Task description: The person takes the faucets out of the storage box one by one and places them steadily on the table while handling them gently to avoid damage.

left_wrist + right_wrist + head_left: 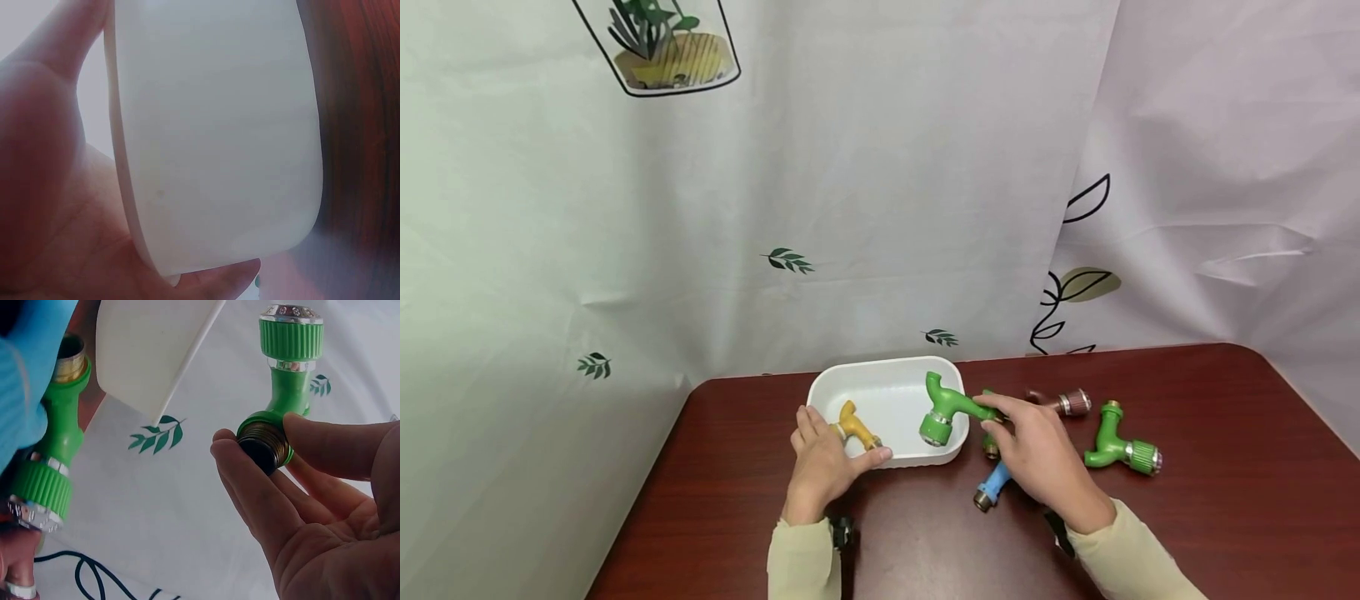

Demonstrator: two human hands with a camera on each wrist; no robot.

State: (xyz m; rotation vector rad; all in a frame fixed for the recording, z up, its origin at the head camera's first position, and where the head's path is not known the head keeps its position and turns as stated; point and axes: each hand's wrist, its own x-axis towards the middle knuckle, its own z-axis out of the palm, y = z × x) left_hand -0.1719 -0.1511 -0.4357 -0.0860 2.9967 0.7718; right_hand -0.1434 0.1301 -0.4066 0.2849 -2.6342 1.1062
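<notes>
A green faucet (952, 405) hangs over the right part of a white plastic tray (887, 371). My right hand (1037, 446) pinches it near its threaded inlet (265, 447), thumb on one side and fingers on the other; its ribbed green knob (291, 339) points away from the hand. My left hand (823, 467) grips the tray's front left corner, thumb along the front rim and fingers round the left side; the left wrist view shows the tray's outer wall (212, 137) close up. Inside the tray, near that thumb, lies a yellow faucet (853, 425).
Right of the tray, partly under my right hand, lie a blue faucet (992, 485), another green faucet (991, 446) and a dark red faucet (1075, 403). One more green faucet (1112, 442) lies farther right on the dark red wooden table (1240, 500). A white printed cloth (880, 208) hangs behind.
</notes>
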